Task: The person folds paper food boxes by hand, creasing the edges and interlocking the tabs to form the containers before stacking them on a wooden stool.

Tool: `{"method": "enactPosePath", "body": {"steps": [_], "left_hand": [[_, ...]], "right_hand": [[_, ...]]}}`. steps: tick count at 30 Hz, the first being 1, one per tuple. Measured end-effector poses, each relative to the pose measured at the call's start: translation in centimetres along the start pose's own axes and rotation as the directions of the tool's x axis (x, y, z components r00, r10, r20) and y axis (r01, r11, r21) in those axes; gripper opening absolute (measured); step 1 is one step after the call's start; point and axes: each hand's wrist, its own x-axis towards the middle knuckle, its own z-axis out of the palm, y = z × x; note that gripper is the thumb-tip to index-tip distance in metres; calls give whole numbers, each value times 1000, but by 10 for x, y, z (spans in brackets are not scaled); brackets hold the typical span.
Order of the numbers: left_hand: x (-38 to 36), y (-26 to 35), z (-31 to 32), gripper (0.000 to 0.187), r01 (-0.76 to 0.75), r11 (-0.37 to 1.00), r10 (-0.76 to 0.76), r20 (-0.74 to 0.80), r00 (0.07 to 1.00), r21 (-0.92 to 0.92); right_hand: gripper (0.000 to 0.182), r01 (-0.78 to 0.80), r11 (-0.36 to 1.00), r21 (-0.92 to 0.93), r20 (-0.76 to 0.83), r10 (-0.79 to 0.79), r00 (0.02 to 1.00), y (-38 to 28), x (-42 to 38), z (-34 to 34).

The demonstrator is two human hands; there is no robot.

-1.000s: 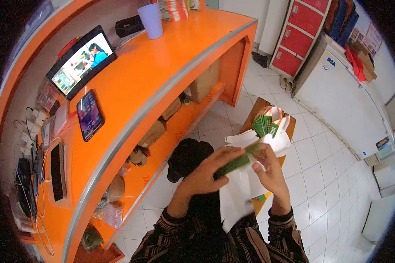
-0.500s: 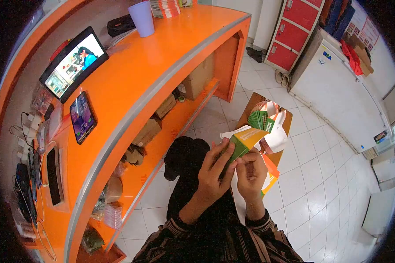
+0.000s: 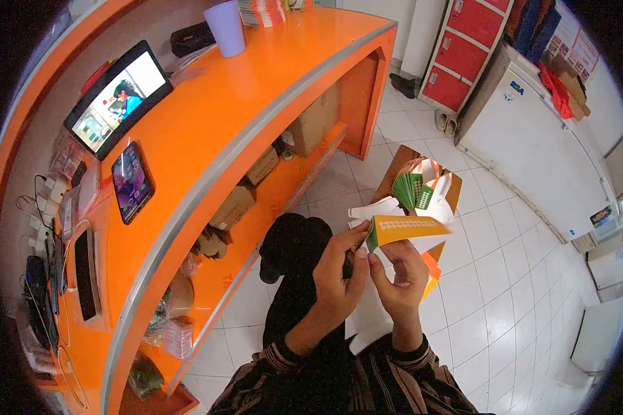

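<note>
A yellow, green and white printed paper carton (image 3: 405,227), partly folded, is between my two hands over my lap. My left hand (image 3: 338,277) has its fingers and thumb closed on the carton's left end, by the green edge. The fingers of my right hand (image 3: 401,277) are bent behind and under the yellow panel, with the thumb near the lower edge. White flaps stick out on the far left side and below my hands. Just beyond, on a wooden stool (image 3: 403,164), lies a fanned stack of green and white cartons (image 3: 415,191).
To the left curves an orange counter (image 3: 214,124) with a tablet (image 3: 118,100) showing a video, a phone (image 3: 131,183) and a purple cup (image 3: 226,29). Cardboard boxes (image 3: 234,206) sit on its lower shelf. Red lockers (image 3: 457,55) and a white chest freezer (image 3: 533,138) stand at right.
The carton has turned, so its yellow panel now faces up and extends right, and less green shows. My right hand has opened its grip somewhat, its fingers moving behind the panel.
</note>
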Motion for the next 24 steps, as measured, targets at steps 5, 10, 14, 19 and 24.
{"method": "enactPosePath", "body": {"steps": [5, 10, 14, 19, 24], "left_hand": [[4, 3, 2, 21, -196, 951, 199, 12, 980, 241], [1, 0, 5, 18, -101, 978, 108, -32, 994, 184], [3, 0, 1, 16, 17, 998, -15, -36, 999, 53], [9, 1, -8, 15, 129, 990, -118, 153, 981, -65], [13, 6, -12, 15, -1, 998, -13, 212, 977, 64]], "right_hand": [[16, 44, 999, -20, 14, -44, 999, -3, 3, -2], [16, -260, 960, 103, -84, 269, 959, 0, 1, -5], [16, -243, 949, 200, -130, 271, 954, -1, 3, -2], [13, -240, 940, 242, -108, 271, 956, -1, 5, -11], [12, -267, 943, 196, -83, 288, 954, -2, 5, -16]]}}
